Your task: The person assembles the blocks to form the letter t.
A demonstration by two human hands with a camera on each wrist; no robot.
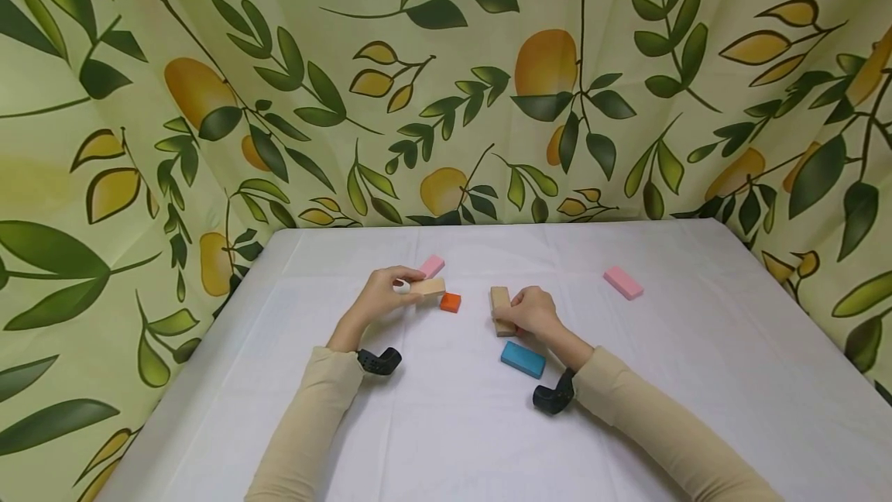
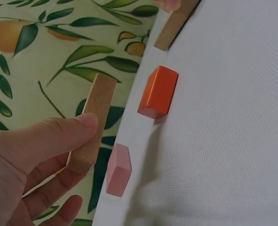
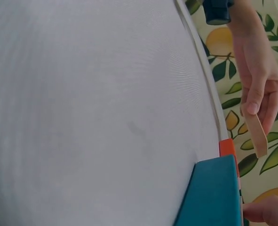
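My left hand (image 1: 379, 297) pinches a plain wooden block (image 2: 94, 122) between thumb and fingers, raised off the white tabletop in the left wrist view. Just beyond it lies a pink block (image 1: 432, 265), and to its right an orange block (image 1: 451, 302). The thumb and fingers of my right hand (image 1: 535, 310) grip the near part of a second wooden block (image 1: 499, 299), which lies lengthwise away from me. Closer to me, below that hand, is a blue block (image 1: 523, 359). In the right wrist view only a fingertip of the right hand shows, behind the blue block.
Another pink block (image 1: 623, 283) lies apart on the right side of the white-covered table (image 1: 432, 432). A leaf-and-fruit patterned curtain (image 1: 446, 99) hangs behind the far edge and along the sides. Black wrist cameras (image 1: 379, 361) sit below both hands.
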